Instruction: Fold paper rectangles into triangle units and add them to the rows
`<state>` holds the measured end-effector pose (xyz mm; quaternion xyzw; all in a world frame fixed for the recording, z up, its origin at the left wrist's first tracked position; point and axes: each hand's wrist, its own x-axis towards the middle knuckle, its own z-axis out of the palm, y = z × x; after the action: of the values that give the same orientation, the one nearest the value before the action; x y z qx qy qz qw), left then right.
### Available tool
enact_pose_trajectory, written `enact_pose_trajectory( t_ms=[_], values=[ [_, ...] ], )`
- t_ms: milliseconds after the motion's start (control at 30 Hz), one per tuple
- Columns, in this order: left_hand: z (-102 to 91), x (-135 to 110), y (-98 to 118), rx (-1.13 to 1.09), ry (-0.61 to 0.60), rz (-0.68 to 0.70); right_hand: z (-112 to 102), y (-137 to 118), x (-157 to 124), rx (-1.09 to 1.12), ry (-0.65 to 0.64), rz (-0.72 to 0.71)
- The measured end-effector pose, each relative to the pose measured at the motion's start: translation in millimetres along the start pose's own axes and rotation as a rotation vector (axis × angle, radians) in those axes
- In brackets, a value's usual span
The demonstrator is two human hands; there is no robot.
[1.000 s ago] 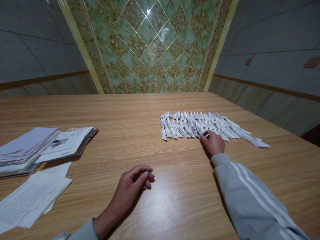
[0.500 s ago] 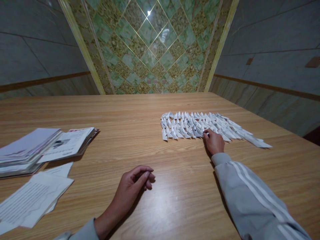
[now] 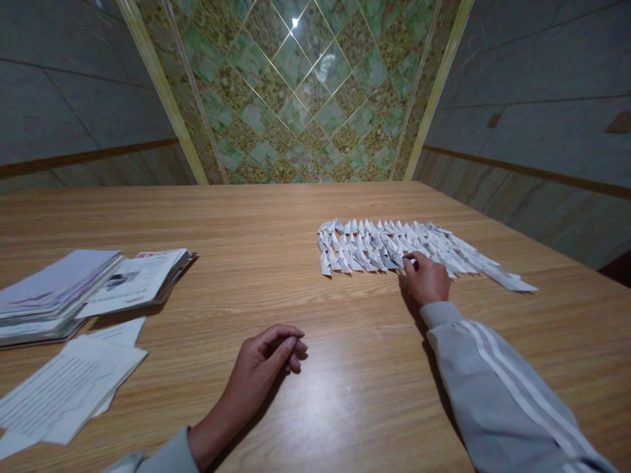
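Observation:
Rows of small folded white paper pieces (image 3: pixel 362 255) with pointed tips stand packed together on the table, right of centre. My right hand (image 3: pixel 428 279) is at the front row, thumb and forefinger pinched at a folded piece on its near edge. The fingers partly cover that piece. Farther right, longer flat paper strips (image 3: pixel 497 268) fan out and overlap. My left hand (image 3: pixel 271 355) rests on the wood nearer to me, loosely curled with the thumb against the fingers and nothing in it.
On the left lies a thick stack of papers (image 3: pixel 59 279) beside a printed booklet (image 3: pixel 142 279). Nearer to me are loose printed sheets (image 3: pixel 73 387). The wooden table (image 3: pixel 236 263) reaches back towards a green tiled wall (image 3: pixel 305 98).
My right hand has shifted slightly to the right along the front row. The left hand stays in place, and the papers look the same.

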<state>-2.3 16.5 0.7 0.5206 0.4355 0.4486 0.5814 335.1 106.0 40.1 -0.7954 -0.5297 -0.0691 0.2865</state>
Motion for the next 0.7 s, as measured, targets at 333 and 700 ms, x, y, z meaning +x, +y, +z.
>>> enact_pose_trajectory(
  t_ms=[333, 700],
  values=[
    [2.5, -9, 26, 0.216, -0.017, 0.116, -16, -55, -92, 0.507, -0.37, -0.393],
    [-167.2, 28, 122, 1.297, 0.224, 0.173, 5, -57, -109, 0.466, -0.648, -0.519]
  ],
)
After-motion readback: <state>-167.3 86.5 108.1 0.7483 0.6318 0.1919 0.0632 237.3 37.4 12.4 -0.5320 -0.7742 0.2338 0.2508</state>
